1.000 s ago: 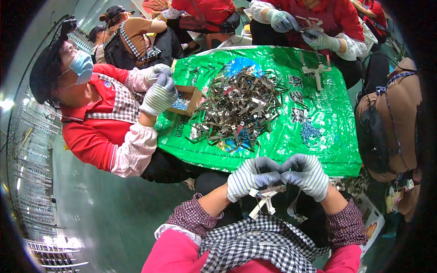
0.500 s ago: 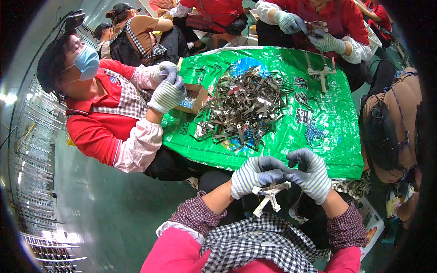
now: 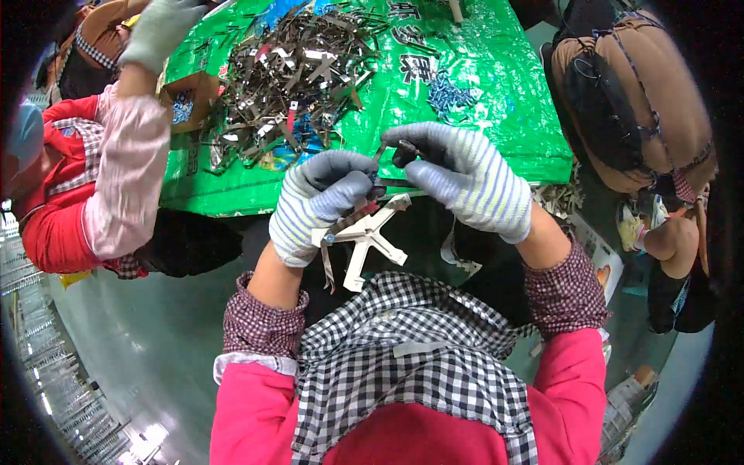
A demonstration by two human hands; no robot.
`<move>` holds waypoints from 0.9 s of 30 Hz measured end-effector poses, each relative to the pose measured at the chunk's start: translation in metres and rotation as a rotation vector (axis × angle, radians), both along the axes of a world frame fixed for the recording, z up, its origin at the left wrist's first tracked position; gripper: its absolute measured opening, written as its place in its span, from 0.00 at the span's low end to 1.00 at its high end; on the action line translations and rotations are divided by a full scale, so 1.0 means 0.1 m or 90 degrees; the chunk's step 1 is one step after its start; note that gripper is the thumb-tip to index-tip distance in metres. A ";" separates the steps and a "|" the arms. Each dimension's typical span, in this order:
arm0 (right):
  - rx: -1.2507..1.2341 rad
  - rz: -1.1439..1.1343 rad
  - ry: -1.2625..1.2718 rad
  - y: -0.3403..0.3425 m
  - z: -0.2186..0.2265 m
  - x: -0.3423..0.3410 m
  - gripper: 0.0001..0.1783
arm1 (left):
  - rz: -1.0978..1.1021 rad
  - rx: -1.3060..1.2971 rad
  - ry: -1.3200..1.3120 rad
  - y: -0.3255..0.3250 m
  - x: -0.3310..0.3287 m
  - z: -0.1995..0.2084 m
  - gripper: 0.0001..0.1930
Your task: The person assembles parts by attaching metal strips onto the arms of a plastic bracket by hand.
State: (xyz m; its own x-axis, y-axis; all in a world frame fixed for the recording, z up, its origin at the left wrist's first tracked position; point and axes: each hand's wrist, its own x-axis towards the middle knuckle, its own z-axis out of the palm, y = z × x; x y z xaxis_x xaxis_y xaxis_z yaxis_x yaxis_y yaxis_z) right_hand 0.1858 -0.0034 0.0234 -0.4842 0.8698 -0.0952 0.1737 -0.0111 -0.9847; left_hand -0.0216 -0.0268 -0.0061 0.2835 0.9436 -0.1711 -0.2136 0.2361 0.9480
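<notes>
My left hand (image 3: 322, 201), in a striped knit glove, is closed on a white branched plastic frame (image 3: 364, 236) just in front of the table edge. The frame's arms spread out below the fingers, and a thin strip (image 3: 328, 267) hangs from its left arm. My right hand (image 3: 480, 182), gloved alike, is bent close beside the left one. A small dark piece (image 3: 404, 154) shows between its thumb and fingers; its exact kind cannot be made out. Both hands are near the green-covered table (image 3: 496, 132).
A heap of thin metal strips (image 3: 298, 77) lies on the table, with a pile of small blue-grey parts (image 3: 449, 97) to its right. A cardboard box (image 3: 203, 97) holds more small blue pieces. At left sits a co-worker (image 3: 116, 186) with one gloved hand raised.
The view has tilted down and shifted right. My hands, almost touching before, have come apart a little; the white frame now shows beside the left hand. The co-worker's hand has reached away.
</notes>
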 end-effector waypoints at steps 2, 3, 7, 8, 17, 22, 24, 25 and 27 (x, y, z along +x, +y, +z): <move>0.120 -0.012 0.022 0.01 -0.09 0.09 0.17 | 0.021 -0.017 -0.048 -0.04 0.02 0.00 0.09; 0.232 0.029 -0.043 0.00 -0.08 0.15 0.18 | 0.020 -0.031 -0.054 -0.07 0.04 0.00 0.09; 0.322 0.013 -0.097 -0.11 -0.06 0.13 0.18 | 0.037 -0.035 -0.003 -0.13 0.04 0.02 0.10; 0.248 -0.036 -0.046 -0.14 -0.08 0.09 0.17 | 0.039 -0.036 0.002 -0.15 0.02 0.02 0.10; 0.483 -0.026 -0.134 -0.05 -0.07 0.07 0.14 | 0.029 0.015 0.060 -0.05 0.02 0.04 0.11; 0.514 -0.025 -0.143 -0.07 -0.08 0.06 0.14 | 0.024 -0.002 0.036 -0.06 0.04 0.02 0.10; 0.518 -0.017 -0.145 -0.09 -0.07 0.06 0.14 | 0.041 0.011 0.031 -0.09 0.07 0.03 0.10; 0.529 -0.015 -0.151 -0.11 -0.08 0.06 0.13 | 0.040 0.011 0.030 -0.10 0.07 0.02 0.10; 0.539 -0.012 -0.157 -0.13 -0.07 0.07 0.13 | 0.017 0.012 0.062 -0.12 0.04 -0.01 0.10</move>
